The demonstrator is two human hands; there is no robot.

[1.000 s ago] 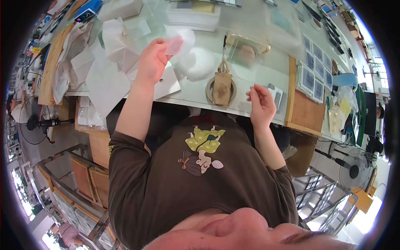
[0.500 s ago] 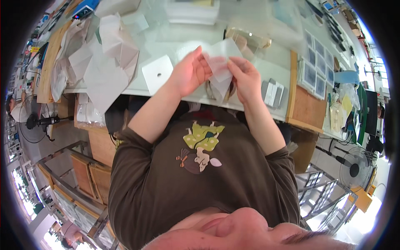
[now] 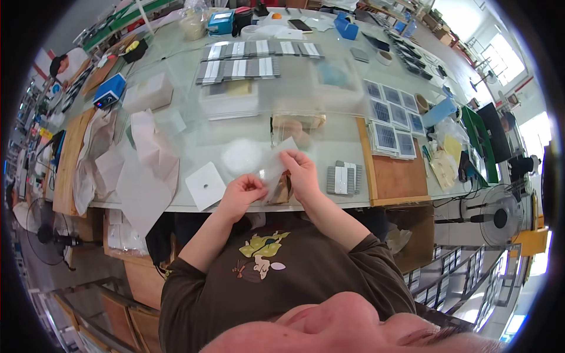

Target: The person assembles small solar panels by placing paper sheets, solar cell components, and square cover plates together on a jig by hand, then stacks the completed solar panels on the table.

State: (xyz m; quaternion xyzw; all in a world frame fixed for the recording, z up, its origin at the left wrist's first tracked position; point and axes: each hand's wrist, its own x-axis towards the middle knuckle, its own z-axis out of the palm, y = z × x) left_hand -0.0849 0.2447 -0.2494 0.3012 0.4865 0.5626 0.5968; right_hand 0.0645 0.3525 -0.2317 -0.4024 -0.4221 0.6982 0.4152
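Holding: both hands now meet on a thin translucent sheet [image 3: 275, 160] at the near tabletop [image 3: 329, 147] edge.
Left hand [image 3: 242, 194]: back from its far-left reach, pinching the sheet's lower edge.
Right hand [image 3: 301, 172]: pinching its right side.
Meaning: sheet fetched, two-handed handling under way.

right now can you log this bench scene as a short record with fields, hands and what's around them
left hand: pinching the lower edge of a thin translucent sheet
right hand: gripping the same sheet near its upper right edge
sheet: held just above the table's near edge
left of hands: white square card with a small centre hole, flat on the table
right of hands: grey strips, then a wooden board
far left: loose white papers
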